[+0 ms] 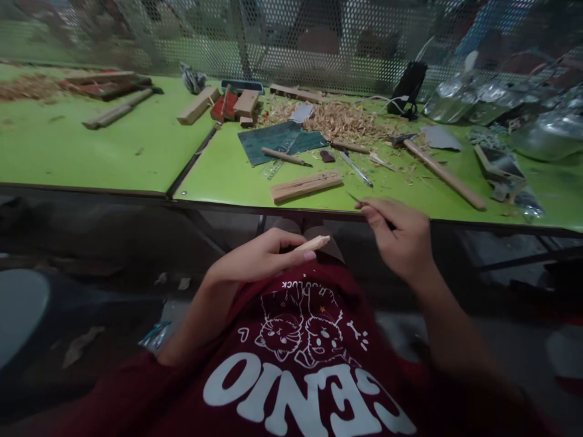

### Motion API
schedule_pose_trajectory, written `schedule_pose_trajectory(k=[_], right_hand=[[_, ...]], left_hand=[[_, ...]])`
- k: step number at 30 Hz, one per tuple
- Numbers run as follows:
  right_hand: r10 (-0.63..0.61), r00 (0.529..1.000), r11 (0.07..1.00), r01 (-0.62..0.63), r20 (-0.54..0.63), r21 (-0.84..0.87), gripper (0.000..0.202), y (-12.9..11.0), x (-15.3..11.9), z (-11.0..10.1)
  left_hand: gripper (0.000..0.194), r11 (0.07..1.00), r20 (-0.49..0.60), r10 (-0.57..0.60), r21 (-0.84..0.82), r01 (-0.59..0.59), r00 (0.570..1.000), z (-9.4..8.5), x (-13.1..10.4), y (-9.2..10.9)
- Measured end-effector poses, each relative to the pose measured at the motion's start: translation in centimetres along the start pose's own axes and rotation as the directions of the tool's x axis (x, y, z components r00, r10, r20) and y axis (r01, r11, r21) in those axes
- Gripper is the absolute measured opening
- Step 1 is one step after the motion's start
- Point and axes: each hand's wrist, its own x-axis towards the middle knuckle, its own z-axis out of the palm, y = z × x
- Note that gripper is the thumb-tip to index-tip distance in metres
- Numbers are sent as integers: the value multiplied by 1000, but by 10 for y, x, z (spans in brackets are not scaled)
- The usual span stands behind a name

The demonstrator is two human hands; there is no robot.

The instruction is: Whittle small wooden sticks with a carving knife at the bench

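Observation:
Between the thumb and fingers of my left hand (259, 255) is a small pale piece of wood (314, 244), its tip roughly cut. It is held just above my lap, below the table edge. My right hand (401, 237) is closed around a thin carving tool (354, 199), whose narrow metal tip points up and left; most of its handle is hidden in my fist. The tool and the wood piece are apart. Nearest on the table lies a carved wooden block (307, 187) with a rough hollow along its top.
On the green table (218, 176) lie a wooden-handled tool (286, 157), a pen (356, 169), a hammer (446, 173), a dark green sheet (259, 141) and wood shavings (346, 121). Foil-covered containers (473, 100) stand at right. A perforated metal screen (291, 42) runs behind.

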Motion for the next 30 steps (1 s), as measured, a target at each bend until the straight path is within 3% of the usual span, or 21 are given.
schedule_pose_trajectory(k=[6,11,14,22,30], right_hand=[[28,995,994,-39,101,105,15,-35,-17,11],[-22,992,996,12,127,83,15,-35,-22,12],[-12,988,1000,10,152,17,13,-34,-22,10],[-14,996,991,26,88,-135,12,-42,-27,11],[41,999,993,-39,15,-114,15,-49,-30,18]], left_hand=[[36,993,-51,117,-12,-118,992,4,5,-15],[38,989,-43,148,-12,-148,988,6,4,-17],[38,993,-105,117,26,-115,988,8,3,-16],[32,984,-255,135,151,-99,957,14,0,-12],[29,990,-343,138,50,-129,929,25,4,-11]])
